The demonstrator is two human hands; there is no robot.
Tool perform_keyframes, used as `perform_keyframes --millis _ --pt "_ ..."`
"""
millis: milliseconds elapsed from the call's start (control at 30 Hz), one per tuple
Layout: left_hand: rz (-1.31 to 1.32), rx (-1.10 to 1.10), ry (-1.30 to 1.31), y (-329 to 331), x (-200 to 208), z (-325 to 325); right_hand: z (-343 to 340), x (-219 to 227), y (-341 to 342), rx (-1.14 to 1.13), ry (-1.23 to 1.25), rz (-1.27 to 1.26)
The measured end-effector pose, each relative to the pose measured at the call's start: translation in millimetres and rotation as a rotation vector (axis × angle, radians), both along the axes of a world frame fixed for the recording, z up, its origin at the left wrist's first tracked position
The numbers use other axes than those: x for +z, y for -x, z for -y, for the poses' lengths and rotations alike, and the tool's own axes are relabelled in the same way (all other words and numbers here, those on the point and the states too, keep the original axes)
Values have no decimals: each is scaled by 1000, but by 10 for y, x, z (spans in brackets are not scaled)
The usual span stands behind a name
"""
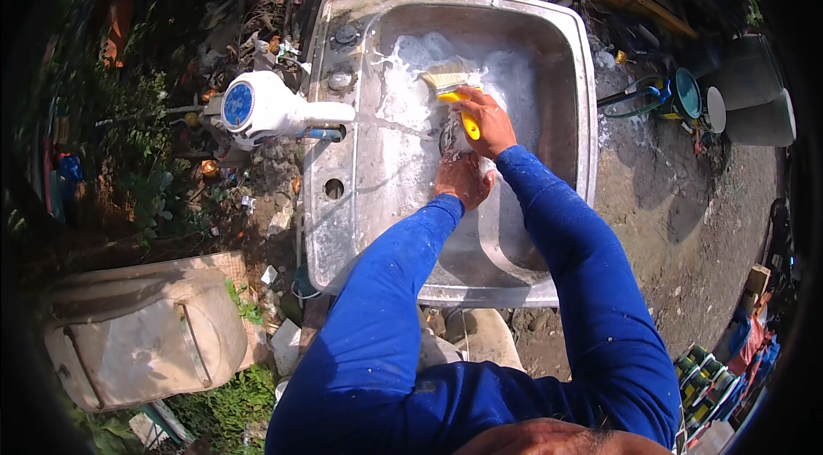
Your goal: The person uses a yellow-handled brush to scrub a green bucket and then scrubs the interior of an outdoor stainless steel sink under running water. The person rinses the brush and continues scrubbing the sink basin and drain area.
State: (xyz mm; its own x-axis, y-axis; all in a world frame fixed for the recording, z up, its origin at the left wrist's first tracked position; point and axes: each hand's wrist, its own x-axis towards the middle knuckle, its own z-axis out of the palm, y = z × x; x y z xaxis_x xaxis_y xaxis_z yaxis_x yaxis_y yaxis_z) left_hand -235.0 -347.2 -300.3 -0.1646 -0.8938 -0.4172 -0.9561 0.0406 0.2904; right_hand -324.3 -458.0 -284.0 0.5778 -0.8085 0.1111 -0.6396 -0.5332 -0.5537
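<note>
A worn, stained sink (585, 112) lies in front of me, with white suds and cloudy water (514, 69) in its basin. My right hand (489, 122) is closed around the yellow handle of a flat paintbrush (450, 82). The brush's pale bristles point toward the far left, down in the suds. Just below it, my left hand (464, 179) is low in the basin with its fingers curled. A narrow, greyish, foam-covered thing (447, 136) shows by those fingers; its kind is unclear. Foam and my right hand partly hide the left fingertips.
Left of the sink, a white fixture with a round blue face (237, 104) reaches its spout over the rim. A dirty beige plastic slab (150, 339) lies at the lower left. Buckets (754, 99) and a green-rimmed container (687, 93) stand at the right. Litter and plants cover the left ground.
</note>
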Motion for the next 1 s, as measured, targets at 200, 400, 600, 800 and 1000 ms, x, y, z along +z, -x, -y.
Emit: perform_keyframes --millis 200,400,600,800,1000 --pt "5 -45 106 -8 -8 -68 -173 72 3 89 -61 12" --pt "52 -52 362 -34 -68 -128 -328 35 -80 143 -142 16" --pt "-59 12 -111 -23 176 5 -154 72 66 -45 19 113" --pt "9 28 54 53 65 -30 3 -56 185 -241 53 154" --pt "-13 25 77 41 -3 -39 -19 11 132 -58 -5 212"
